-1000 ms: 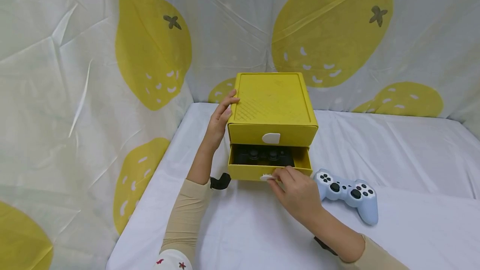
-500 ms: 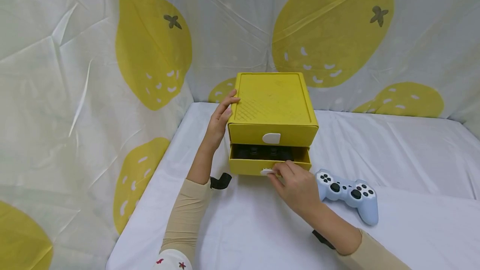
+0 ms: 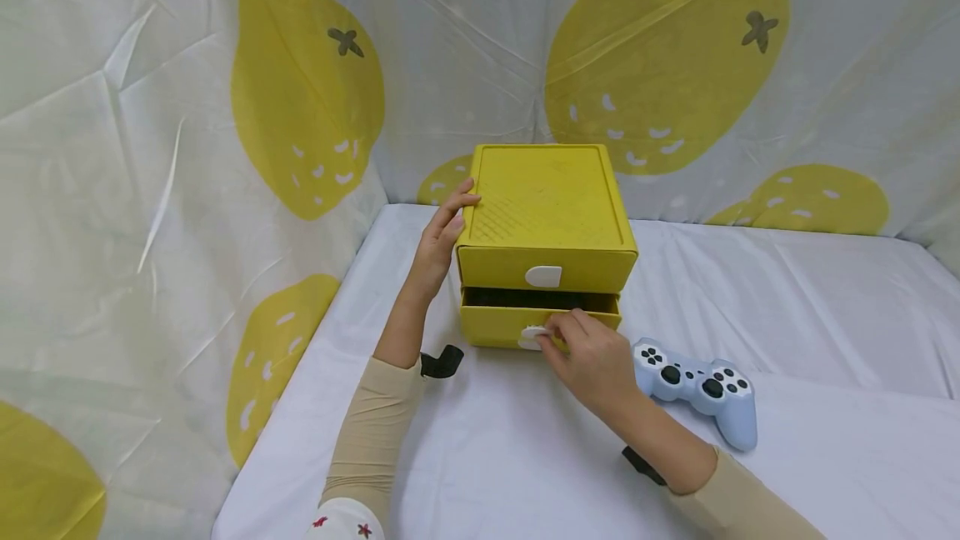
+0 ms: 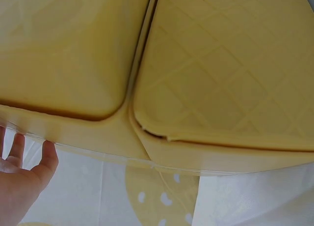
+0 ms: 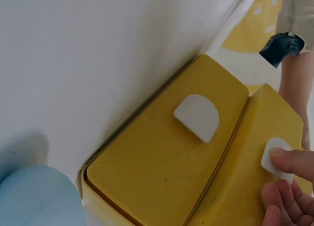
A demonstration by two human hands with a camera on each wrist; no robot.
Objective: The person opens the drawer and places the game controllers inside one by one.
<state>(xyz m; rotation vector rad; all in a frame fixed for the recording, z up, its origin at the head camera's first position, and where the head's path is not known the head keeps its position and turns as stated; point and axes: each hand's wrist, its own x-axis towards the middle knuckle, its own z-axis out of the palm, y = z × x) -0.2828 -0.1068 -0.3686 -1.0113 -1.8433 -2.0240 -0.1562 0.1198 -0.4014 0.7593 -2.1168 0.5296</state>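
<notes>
A yellow two-drawer box (image 3: pixel 551 190) stands on white cloth, its lower drawer (image 3: pixel 487 327) pulled partway out and its upper drawer (image 3: pixel 495 267) closed. My right hand (image 3: pixel 592 361) pinches the white pull tab (image 5: pixel 266 159) of the lower drawer, thumb on its face and the other fingers curled below. Only a dark gap shows inside that drawer. Against the box's left side rests my left hand (image 3: pixel 437 248), fingers extended to the top edge. In the left wrist view, those fingers (image 4: pixel 49 159) touch the rim of the yellow panel.
A light blue game controller (image 3: pixel 693 390) lies right of the box, beside my right forearm. The upper drawer has its own white tab (image 3: pixel 543 276). Lemon-printed cloth (image 3: pixel 450 40) hangs behind and at the left. Black wrist devices (image 3: pixel 442 362) sit on the wrists.
My right hand has moved away from me, sliding the lower drawer inward. The black game controller seen inside it earlier is now hidden. My left hand stays in place.
</notes>
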